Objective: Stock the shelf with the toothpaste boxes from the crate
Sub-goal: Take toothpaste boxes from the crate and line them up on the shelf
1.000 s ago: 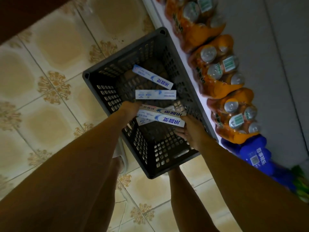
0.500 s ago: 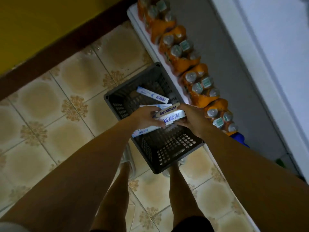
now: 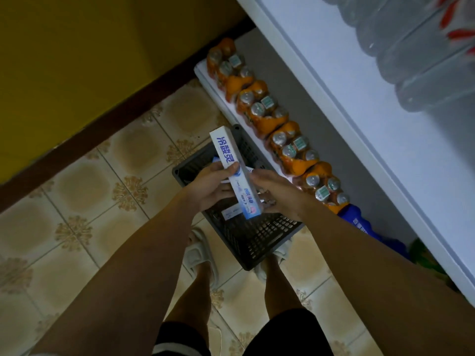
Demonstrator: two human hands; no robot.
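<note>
A dark grey plastic crate (image 3: 257, 242) stands on the tiled floor between my feet and the shelf unit. Above it I hold a bunch of white-and-blue toothpaste boxes (image 3: 235, 173), the top one turned lengthwise away from me. My left hand (image 3: 210, 186) grips the bunch from the left, thumb over the top box. My right hand (image 3: 279, 192) holds the same bunch from the right, fingers curled under it. More box ends (image 3: 230, 214) show beneath my left hand. The white shelf (image 3: 359, 104) runs along the right.
Shrink-wrapped packs of orange cans (image 3: 282, 140) line the bottom shelf beside the crate, with a blue pack (image 3: 359, 222) after them. Wrapped water bottles (image 3: 416, 52) sit on the upper shelf. A yellow wall with a brown skirting (image 3: 102, 119) lies to the left.
Both hands have lifted the boxes out of the crate and raised them. The top box has swung from crosswise to lengthwise. My view has tilted up toward the shelf.
</note>
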